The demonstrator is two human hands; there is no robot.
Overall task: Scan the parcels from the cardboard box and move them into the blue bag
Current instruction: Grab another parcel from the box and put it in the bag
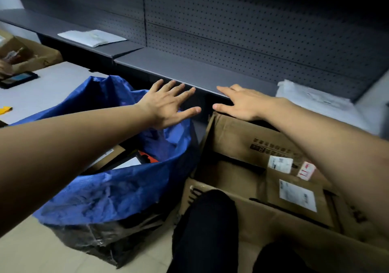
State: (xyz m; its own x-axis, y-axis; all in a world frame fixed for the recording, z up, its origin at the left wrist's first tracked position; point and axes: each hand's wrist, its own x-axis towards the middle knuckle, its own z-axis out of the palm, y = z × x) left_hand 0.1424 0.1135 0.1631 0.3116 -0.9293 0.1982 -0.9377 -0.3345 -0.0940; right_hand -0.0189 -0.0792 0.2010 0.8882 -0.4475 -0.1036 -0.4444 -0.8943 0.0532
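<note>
Above the far rim of the crumpled blue plastic bag [117, 192], the left hand [168, 104] hovers spread and empty; the right hand [244, 102], likewise empty, hovers over the far flap of the brown cardboard box [231, 134]. Labelled brown parcels [294, 195] lie inside. Risk: neither hand holds a scanner; parcels could transfer unscanned.

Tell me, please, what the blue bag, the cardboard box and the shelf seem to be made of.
Blue bag: thin woven or plastic sheet, slightly glossy, heavily crinkled.
Cardboard box: matte brown corrugated board, creased flaps.
Shelf: probably painted metal, matte dark grey, thin straight edge.
</note>
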